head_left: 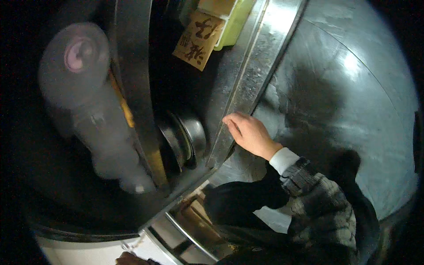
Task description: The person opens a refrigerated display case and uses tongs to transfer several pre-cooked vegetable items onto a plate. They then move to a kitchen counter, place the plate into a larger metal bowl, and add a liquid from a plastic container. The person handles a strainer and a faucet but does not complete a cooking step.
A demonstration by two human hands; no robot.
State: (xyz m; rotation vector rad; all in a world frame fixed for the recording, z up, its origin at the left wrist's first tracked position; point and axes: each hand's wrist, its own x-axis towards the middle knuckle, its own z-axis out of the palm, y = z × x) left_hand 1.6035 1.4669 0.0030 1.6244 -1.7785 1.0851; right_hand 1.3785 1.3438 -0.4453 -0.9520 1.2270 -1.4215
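Note:
My right hand (252, 133), in a white cuff and checked sleeve, is beside the metal edge of a shelf (247, 79). Its fingers are curled in, and nothing shows in them. Whether the fingertips touch the edge, I cannot tell. Just left of it, black round bowls (191, 134) lie tipped on their sides, one against another. Only a dark part of my left hand (128, 259) shows at the lower edge, by a small shiny metal piece (128, 245) over a white surface (95, 254). Its fingers are too dark to make out.
A yellow-green bin (234, 28) with a handwritten cardboard sign (199, 40) stands farther along the shelf. Beyond an upright metal post (132, 62) are blurred, pale translucent round things (90, 101). Below is a drawer or rack with a metal rail (190, 234). The grey floor (371, 115) shines at right.

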